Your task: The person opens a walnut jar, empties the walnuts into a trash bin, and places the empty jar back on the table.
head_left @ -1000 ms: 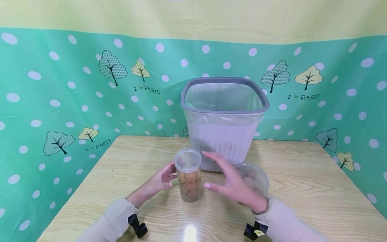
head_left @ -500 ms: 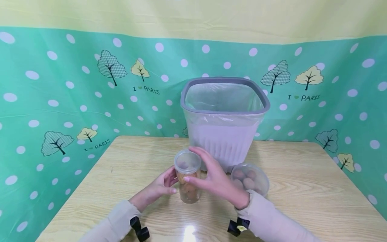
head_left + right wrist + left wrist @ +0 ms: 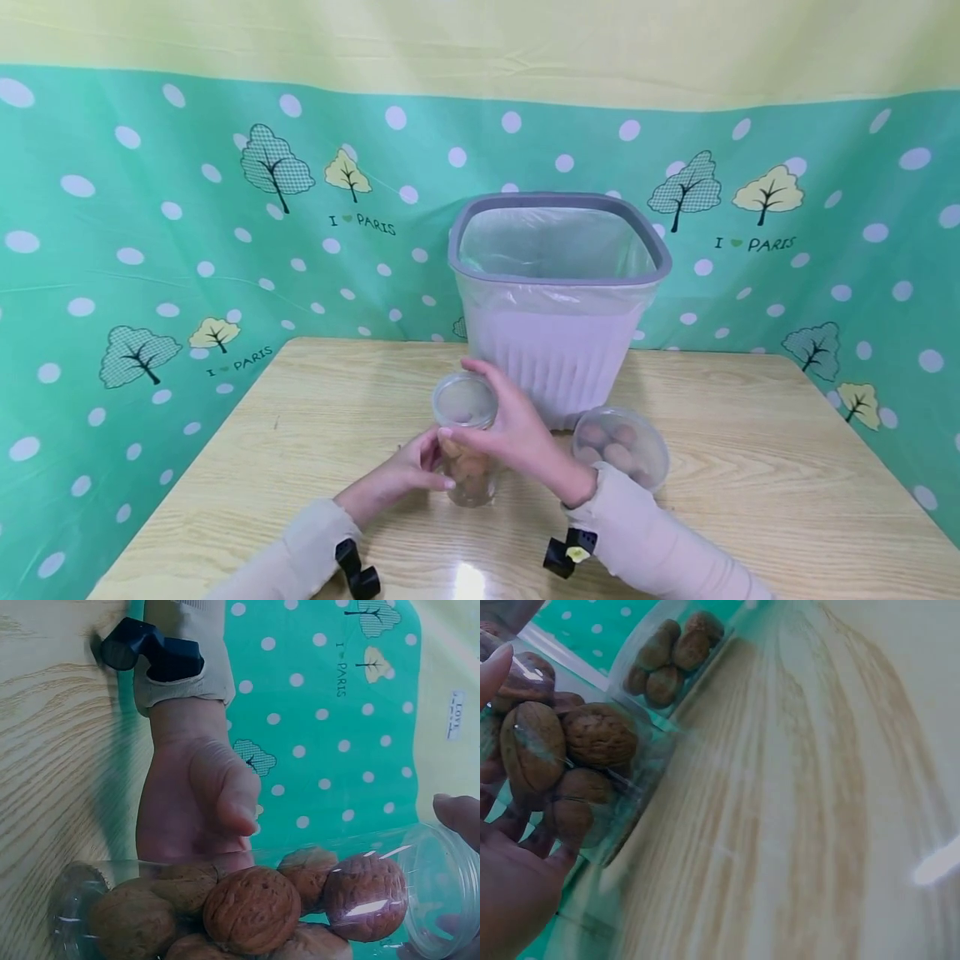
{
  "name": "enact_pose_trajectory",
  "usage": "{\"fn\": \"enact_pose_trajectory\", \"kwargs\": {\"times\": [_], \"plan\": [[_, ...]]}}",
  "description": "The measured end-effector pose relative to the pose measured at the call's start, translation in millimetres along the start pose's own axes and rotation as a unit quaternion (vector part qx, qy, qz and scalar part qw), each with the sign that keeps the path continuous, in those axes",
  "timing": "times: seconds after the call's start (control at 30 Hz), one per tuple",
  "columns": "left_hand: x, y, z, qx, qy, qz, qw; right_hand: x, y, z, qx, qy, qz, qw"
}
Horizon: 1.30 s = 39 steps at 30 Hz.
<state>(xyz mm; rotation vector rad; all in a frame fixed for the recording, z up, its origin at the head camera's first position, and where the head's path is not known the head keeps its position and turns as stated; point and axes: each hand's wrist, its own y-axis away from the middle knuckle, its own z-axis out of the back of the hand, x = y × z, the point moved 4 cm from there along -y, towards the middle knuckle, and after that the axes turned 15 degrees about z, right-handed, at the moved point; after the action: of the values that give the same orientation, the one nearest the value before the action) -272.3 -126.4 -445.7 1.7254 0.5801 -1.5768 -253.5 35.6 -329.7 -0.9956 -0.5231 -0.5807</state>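
A tall clear plastic jar (image 3: 471,487) of walnuts (image 3: 253,910) stands upright on the table in front of the bin. Its round, see-through lid (image 3: 463,402) sits on top. My left hand (image 3: 408,473) grips the jar's body from the left, fingers round its far side. In the left wrist view that hand (image 3: 517,892) lies against the clear wall. From the right, my right hand (image 3: 517,429) holds the jar's top at the lid, thumb in front and fingers behind. The right wrist view shows only part of this hand (image 3: 461,819) beside the lid end.
A round clear container (image 3: 656,454) with several walnuts stands right of the jar, close behind my right forearm. Behind both is a light bin (image 3: 551,350) with a grey rim and a plastic liner. A green dotted cloth hangs behind the wooden table (image 3: 750,467).
My right hand has moved left from beside the jar and taken hold of its lid end. My left hand has closed in round the jar's body. The walnut container has come into fuller view.
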Motion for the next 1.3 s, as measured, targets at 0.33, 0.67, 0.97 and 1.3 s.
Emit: {"fn": "enact_pose_trajectory", "kwargs": {"times": [0.33, 0.67, 0.97, 1.3], "plan": [[1.7, -7.3, -5.0, 0.001, -0.011, -0.01, 0.9999, 0.8, 2.0, 1.8, -0.033, -0.018, -0.008, 0.9993], [-13.3, 1.5, -8.7, -0.011, -0.065, -0.036, 0.9972, 11.6, 4.3, 12.8, -0.066, -0.04, -0.008, 0.9969], [-28.3, 1.5, -18.2, 0.032, -0.098, -0.099, 0.9898, 25.5, 6.0, 28.9, -0.085, -0.067, -0.001, 0.9941], [-50.4, 6.3, -25.1, 0.028, -0.128, -0.113, 0.985, 35.9, 12.1, 48.6, -0.101, -0.094, 0.019, 0.9902]]}}
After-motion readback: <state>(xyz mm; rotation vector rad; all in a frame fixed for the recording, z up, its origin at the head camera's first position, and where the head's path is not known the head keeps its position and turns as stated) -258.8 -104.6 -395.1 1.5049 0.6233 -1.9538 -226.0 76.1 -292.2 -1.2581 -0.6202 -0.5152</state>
